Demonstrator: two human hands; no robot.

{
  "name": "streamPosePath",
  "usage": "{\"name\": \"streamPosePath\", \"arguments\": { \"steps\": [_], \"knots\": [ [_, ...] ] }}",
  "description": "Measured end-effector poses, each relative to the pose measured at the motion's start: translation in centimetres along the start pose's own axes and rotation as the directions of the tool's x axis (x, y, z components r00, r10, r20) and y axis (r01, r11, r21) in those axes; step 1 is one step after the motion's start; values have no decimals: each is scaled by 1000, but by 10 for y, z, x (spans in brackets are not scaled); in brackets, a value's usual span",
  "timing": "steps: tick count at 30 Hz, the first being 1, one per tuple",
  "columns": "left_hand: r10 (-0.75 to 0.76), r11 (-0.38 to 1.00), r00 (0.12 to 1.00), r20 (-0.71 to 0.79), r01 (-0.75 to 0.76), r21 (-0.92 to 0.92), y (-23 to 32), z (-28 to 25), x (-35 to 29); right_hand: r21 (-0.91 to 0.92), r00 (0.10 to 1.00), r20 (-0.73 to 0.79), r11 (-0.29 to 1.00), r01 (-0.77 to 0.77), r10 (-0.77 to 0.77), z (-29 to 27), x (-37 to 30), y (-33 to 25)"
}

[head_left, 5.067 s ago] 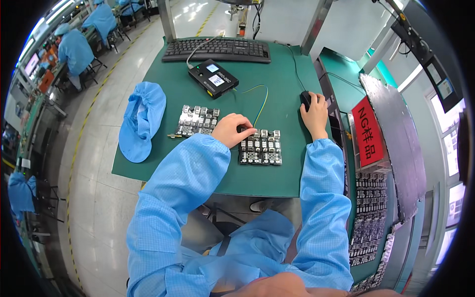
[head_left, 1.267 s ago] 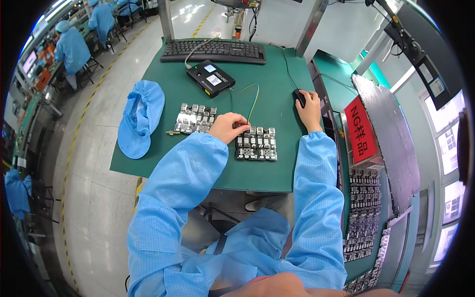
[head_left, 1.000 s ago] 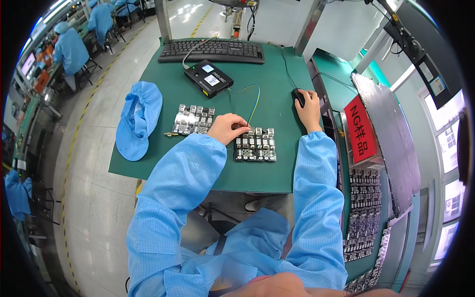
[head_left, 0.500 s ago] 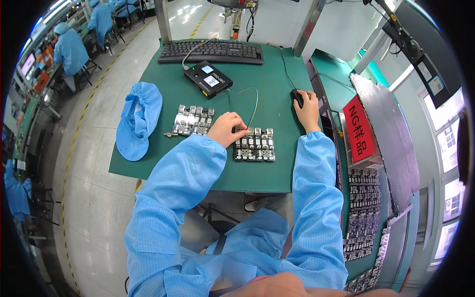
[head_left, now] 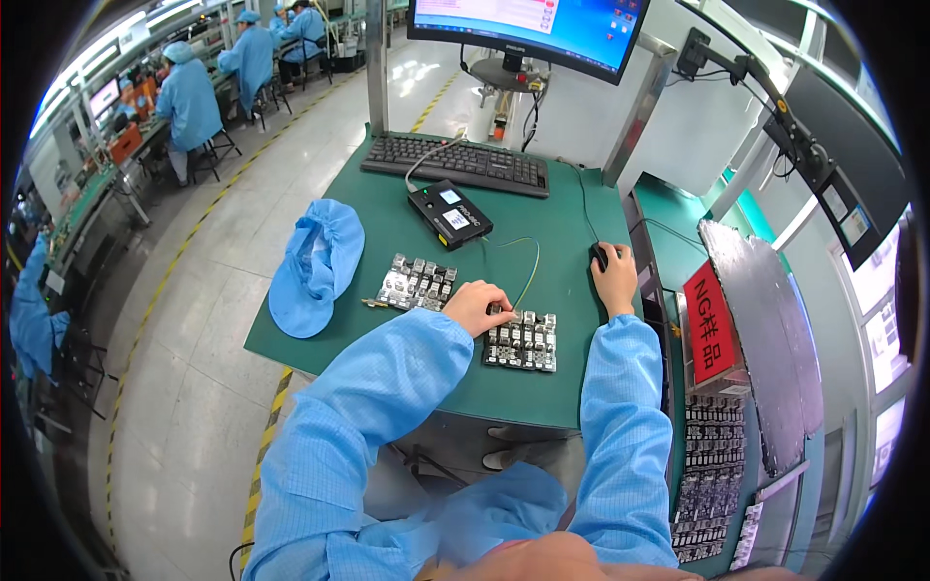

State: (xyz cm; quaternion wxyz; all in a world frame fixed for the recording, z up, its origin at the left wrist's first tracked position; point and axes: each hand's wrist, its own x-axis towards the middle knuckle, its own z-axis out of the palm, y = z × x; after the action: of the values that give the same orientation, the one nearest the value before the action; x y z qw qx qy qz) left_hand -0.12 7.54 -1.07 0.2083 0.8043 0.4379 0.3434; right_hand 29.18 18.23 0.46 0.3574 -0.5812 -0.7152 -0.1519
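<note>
My left hand (head_left: 479,308) is closed in a pinch at the far edge of a panel of small circuit boards (head_left: 521,347) on the green mat. Between its fingertips is the end of a thin yellow-green cable (head_left: 536,267); the fingers hide the tip. The cable curves back to a black box with a small lit screen (head_left: 449,214). My right hand (head_left: 617,282) lies over a black computer mouse (head_left: 597,256), fingers curled round it. A second board panel (head_left: 417,280) lies just left of my left hand.
A blue cloth cap (head_left: 315,268) lies at the table's left. Along the back are a black keyboard (head_left: 455,164) and a monitor (head_left: 542,29). To the right, a red sign (head_left: 710,324) stands near more board panels (head_left: 710,465). Co-workers (head_left: 189,102) sit far left.
The view has tilted up, so the monitor screen now shows and the table sits lower in the picture. Both hands keep their places, at the board panel and on the mouse.
</note>
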Motion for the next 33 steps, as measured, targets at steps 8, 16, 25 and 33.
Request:
{"name": "streamPosePath", "arguments": {
  "steps": [8,16,25,33],
  "knots": [
    [-24,1000,1000,-3,24,-1,-1,-1,1,1,1000,4,1000,-22,22,3,-2,0],
    [6,1000,1000,-26,-7,-12,1,0,0,-1,1000,-20,1000,-4,4,4,-4,4],
    [-16,1000,1000,3,16,-21,-3,0,1,0,1000,-28,1000,8,-8,4,-1,3],
    [-26,1000,1000,7,26,2,0,1,1,-11,1000,-16,1000,-4,4,0,-2,1]
  ]
}}
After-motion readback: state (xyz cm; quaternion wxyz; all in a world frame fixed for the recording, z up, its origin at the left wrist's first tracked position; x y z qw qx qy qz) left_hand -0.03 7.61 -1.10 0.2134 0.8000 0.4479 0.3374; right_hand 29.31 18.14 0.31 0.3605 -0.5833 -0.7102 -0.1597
